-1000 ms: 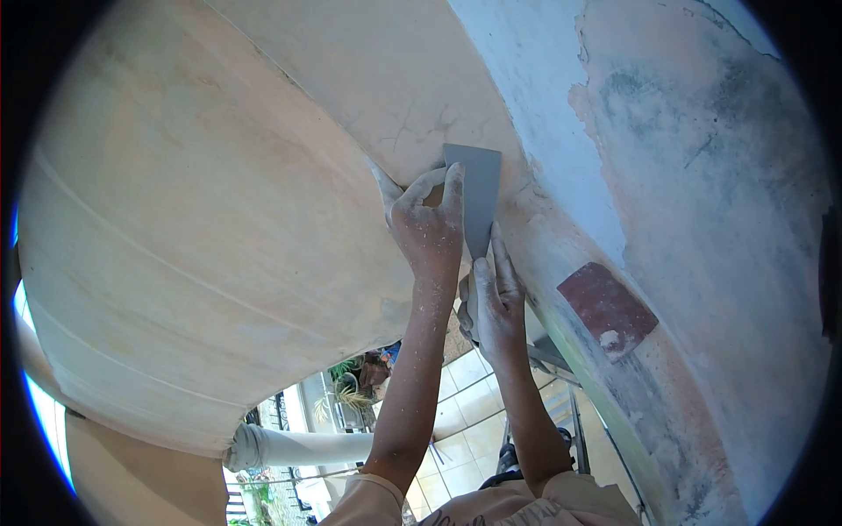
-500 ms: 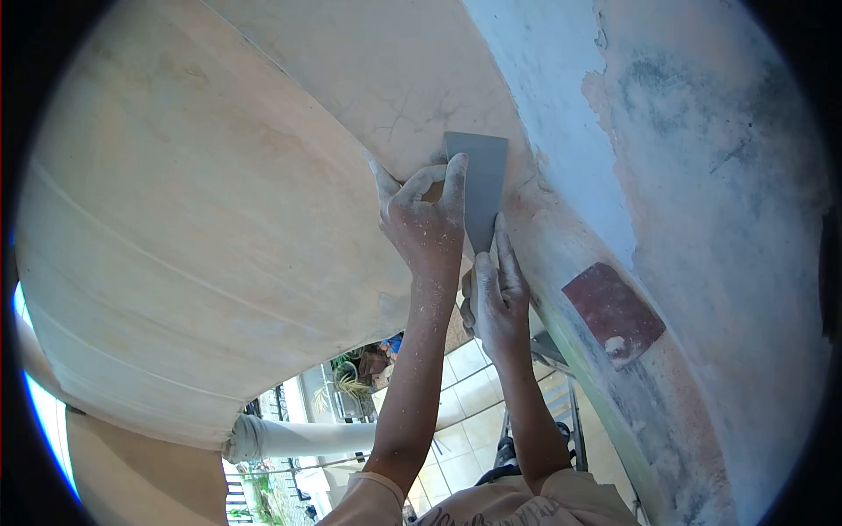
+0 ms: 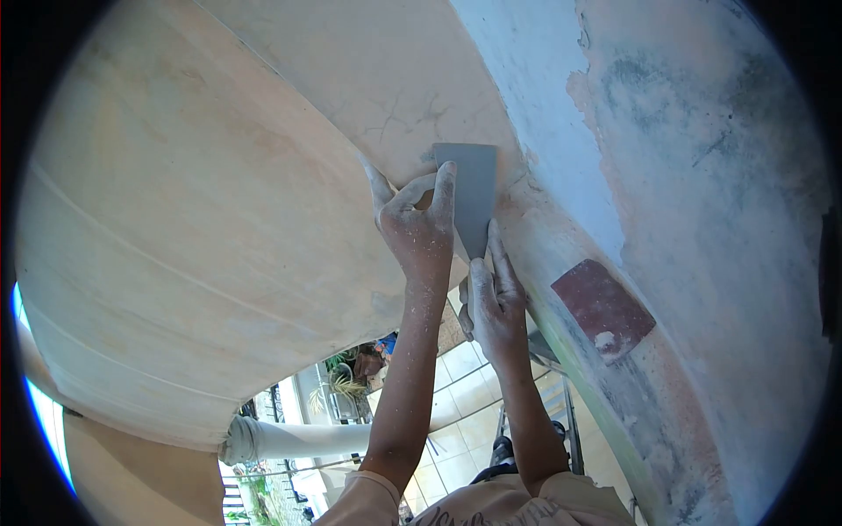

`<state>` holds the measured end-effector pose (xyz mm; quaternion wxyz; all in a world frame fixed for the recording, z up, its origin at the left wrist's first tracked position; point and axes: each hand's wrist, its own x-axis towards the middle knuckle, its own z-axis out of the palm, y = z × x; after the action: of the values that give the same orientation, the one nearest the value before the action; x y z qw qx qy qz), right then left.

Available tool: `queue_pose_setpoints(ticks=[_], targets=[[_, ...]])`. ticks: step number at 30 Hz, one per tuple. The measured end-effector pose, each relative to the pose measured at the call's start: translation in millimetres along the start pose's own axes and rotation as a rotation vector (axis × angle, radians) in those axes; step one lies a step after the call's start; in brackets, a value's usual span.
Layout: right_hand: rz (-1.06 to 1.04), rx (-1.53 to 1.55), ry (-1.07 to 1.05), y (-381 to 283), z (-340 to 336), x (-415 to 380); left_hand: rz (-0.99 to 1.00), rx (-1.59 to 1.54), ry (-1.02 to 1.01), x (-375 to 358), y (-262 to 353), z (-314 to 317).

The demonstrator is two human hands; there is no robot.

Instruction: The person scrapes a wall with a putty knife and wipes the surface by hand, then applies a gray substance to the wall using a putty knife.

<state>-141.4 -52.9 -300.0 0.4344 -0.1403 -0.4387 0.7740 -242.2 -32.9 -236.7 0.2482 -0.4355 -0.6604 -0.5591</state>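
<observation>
A grey putty knife lies with its wide blade against the peach-coloured plaster surface, its broad edge pointing away from me. My right hand is closed around the knife's lower end, one finger stretched along the blade's right side; the handle is mostly hidden in that hand. On the blade's left side, my left hand pinches, one fingertip on the blade's face. Another left finger reaches out to the seam beside the curved panel. White dust coats both hands. Small dark marks show in the plaster by the blade's upper left corner.
A dark red sheet, perhaps sandpaper, rests on the ledge at right, with a white lump on it. A large curved panel fills the left. Far below are floor tiles, a ladder, a white pipe and plants.
The putty knife and both hands have shifted slightly toward me along the plaster, uncovering more of a dark mark. The view has also moved a little. Both hands keep their hold.
</observation>
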Motion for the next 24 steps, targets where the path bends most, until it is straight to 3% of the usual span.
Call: queue_pose_setpoints(ticks=[7,12,15,21,24], targets=[[0.016,-0.031,-0.01,-0.3,1.0,-0.1,0.089,-0.018,0.003,1.5,-3.1,-3.0],[0.036,0.048,0.0,2.9,3.1,-8.4,0.038,-0.035,-0.01,-5.7,1.7,-5.4],[0.029,0.028,-0.008,-0.5,0.9,-0.5,-0.099,-0.028,-0.1,7.6,11.1,-5.1],[0.008,-0.017,0.01,3.9,-0.4,-5.7,0.064,0.029,0.013,-6.7,-8.7,0.2],[0.02,0.0,-0.002,-5.1,-0.5,-2.8,0.055,0.142,0.037,-1.1,3.2,3.2]])
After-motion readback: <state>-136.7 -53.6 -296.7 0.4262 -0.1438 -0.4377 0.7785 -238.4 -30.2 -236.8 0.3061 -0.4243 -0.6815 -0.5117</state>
